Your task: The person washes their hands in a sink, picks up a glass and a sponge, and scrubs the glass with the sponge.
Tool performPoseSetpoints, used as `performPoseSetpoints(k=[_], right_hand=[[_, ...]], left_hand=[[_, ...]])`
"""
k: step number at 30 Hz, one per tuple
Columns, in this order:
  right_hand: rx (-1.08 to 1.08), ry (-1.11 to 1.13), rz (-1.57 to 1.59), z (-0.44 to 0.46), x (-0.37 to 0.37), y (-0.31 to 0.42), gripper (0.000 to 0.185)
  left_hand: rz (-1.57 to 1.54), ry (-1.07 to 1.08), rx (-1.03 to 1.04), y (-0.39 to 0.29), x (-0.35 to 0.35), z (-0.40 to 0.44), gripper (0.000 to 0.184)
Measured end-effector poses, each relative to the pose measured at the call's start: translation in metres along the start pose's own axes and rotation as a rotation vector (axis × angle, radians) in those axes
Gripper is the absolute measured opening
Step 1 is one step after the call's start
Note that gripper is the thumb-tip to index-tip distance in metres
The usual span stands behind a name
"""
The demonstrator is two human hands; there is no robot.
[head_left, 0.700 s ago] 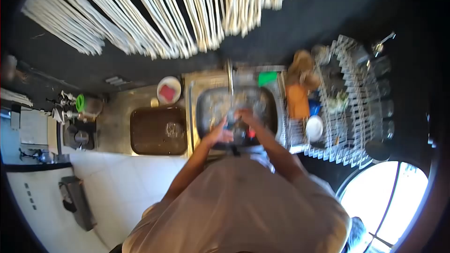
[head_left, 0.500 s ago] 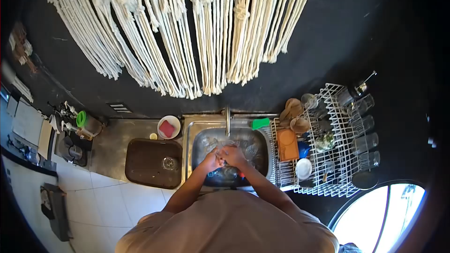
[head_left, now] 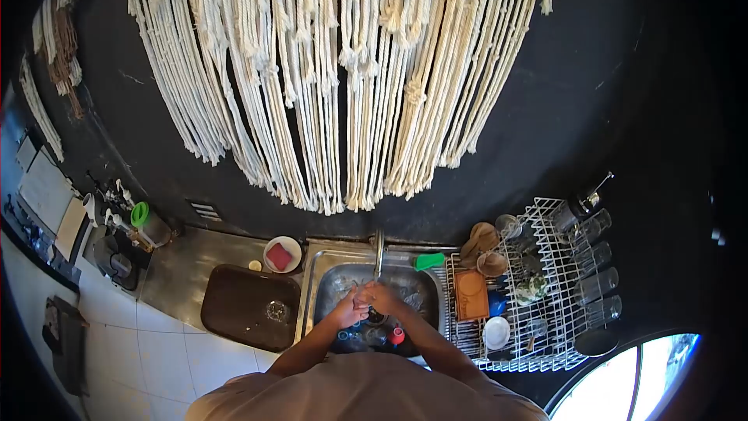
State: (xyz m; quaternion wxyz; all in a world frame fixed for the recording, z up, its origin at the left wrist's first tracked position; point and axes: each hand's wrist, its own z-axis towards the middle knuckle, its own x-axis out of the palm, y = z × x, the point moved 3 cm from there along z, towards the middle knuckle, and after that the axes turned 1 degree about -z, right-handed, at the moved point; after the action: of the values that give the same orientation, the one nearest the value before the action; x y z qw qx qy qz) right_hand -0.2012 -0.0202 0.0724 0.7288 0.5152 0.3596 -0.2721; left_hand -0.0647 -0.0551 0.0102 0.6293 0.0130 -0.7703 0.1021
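Observation:
Under the faucet point(head_left: 379, 253), my left hand point(head_left: 350, 311) and my right hand point(head_left: 377, 298) are together over the metal sink point(head_left: 312, 277). Their fingers are closed against each other; whether something small lies between them is hidden. Clear glassware point(head_left: 375, 336) sits in the sink below my hands, beside a red item point(head_left: 396, 335). A green sponge point(head_left: 428, 262) rests at the sink's back right edge.
Left of the sink are a brown tray point(head_left: 222, 302) with a glass point(head_left: 277, 311) and a white bowl point(head_left: 293, 247) holding a pink sponge point(head_left: 278, 256). A white dish rack point(head_left: 557, 281) with dishes and glasses stands right. Rope strands point(head_left: 312, 125) hang above.
The camera view has tilted upward, so the sink and counter sit lower in view. My hands, apart in the oldest frame, have come together over the sink.

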Motion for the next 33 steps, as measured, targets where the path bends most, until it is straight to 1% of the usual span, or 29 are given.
performPoseSetpoints(k=[2, 3, 4, 6, 7, 8, 10, 11, 12, 14, 15, 17, 18, 20, 21, 23, 24, 25, 26, 27, 28, 29, 30, 32, 33], right_hand=[[0.410, 0.153, 0.517, -0.003, 0.013, -0.006, 0.026], [0.653, 0.260, 0.574, -0.006, 0.037, -0.031, 0.025], [0.657, 0.259, 0.576, -0.015, 0.046, -0.035, 0.025], [-0.059, -0.137, -0.087, -0.010, 0.030, -0.031, 0.030], [0.047, -0.107, 0.022, -0.006, 0.020, -0.019, 0.030], [0.044, -0.108, 0.017, -0.003, 0.009, -0.004, 0.030], [0.563, 0.122, 0.536, -0.004, 0.000, 0.005, 0.030], [0.644, 0.162, 0.390, -0.003, -0.009, 0.009, 0.028], [0.644, 0.162, 0.388, -0.006, -0.002, -0.001, 0.028], [-0.011, -0.160, -0.005, -0.012, 0.014, -0.014, 0.030], [-0.013, -0.158, -0.005, -0.010, 0.011, -0.007, 0.030], [0.428, 0.066, 0.603, -0.010, 0.007, 0.001, 0.027], [0.426, 0.069, 0.599, -0.009, 0.006, -0.002, 0.027], [0.427, 0.147, 0.228, -0.009, 0.010, -0.014, 0.026], [0.426, 0.146, 0.227, -0.009, 0.008, -0.011, 0.026], [0.381, 0.122, 0.374, -0.008, 0.006, -0.003, 0.026], [0.358, 0.109, 0.446, -0.007, 0.004, 0.001, 0.026], [0.533, 0.199, 0.488, -0.006, 0.007, -0.006, 0.026], [0.535, 0.197, 0.485, -0.007, 0.008, -0.007, 0.026], [0.372, 0.145, 0.227, -0.003, 0.002, -0.004, 0.025], [0.205, 0.092, -0.027, 0.000, -0.003, 0.001, 0.025], [0.203, 0.088, -0.028, 0.002, -0.006, 0.004, 0.025], [0.328, 0.134, 0.156, 0.003, -0.008, 0.008, 0.025], [0.575, 0.220, 0.526, 0.001, -0.011, 0.015, 0.023], [0.575, 0.214, 0.526, -0.001, -0.006, 0.005, 0.023]], left_hand=[[0.246, -0.141, 0.025, -0.001, 0.003, -0.002, 0.046], [0.330, -0.297, 0.099, -0.001, -0.004, 0.002, 0.050], [0.331, -0.298, 0.095, 0.003, -0.004, -0.002, 0.050], [-0.022, -0.217, 0.049, 0.003, 0.009, -0.004, 0.046], [-0.004, -0.214, -0.001, 0.002, 0.013, -0.003, 0.044], [-0.002, -0.210, 0.001, 0.002, 0.017, -0.002, 0.044], [0.158, -0.403, 0.101, 0.000, 0.017, -0.002, 0.043], [0.249, -0.414, 0.151, 0.000, 0.019, -0.004, 0.043], [0.248, -0.412, 0.152, 0.000, 0.011, -0.002, 0.043], [-0.051, 0.045, -0.031, 0.007, -0.005, 0.005, 0.040], [-0.051, 0.045, -0.028, 0.010, -0.007, 0.005, 0.040], [0.100, -0.290, 0.133, 0.012, -0.016, 0.009, 0.043], [0.099, -0.287, 0.138, 0.013, -0.006, 0.008, 0.043], [0.143, -0.262, 0.108, 0.013, 0.028, -0.001, 0.048], [0.145, -0.261, 0.108, 0.012, 0.023, 0.000, 0.048], [0.010, -0.085, 0.013, 0.013, 0.018, 0.000, 0.041], [0.011, -0.085, 0.011, 0.015, 0.026, -0.003, 0.041], [0.100, -0.230, 0.088, 0.016, 0.041, -0.008, 0.039], [0.188, -0.373, 0.168, 0.015, 0.050, -0.011, 0.037], [0.189, -0.368, 0.168, 0.015, 0.035, -0.006, 0.037], [0.022, 0.020, 0.063, 0.018, 0.014, 0.003, 0.037], [-0.146, 0.404, -0.046, 0.019, 0.006, 0.004, 0.039], [-0.141, 0.402, -0.050, 0.017, 0.016, 0.001, 0.039], [0.278, -0.246, 0.173, 0.009, 0.032, -0.005, 0.045], [0.283, -0.243, 0.170, 0.008, 0.032, -0.005, 0.045]])
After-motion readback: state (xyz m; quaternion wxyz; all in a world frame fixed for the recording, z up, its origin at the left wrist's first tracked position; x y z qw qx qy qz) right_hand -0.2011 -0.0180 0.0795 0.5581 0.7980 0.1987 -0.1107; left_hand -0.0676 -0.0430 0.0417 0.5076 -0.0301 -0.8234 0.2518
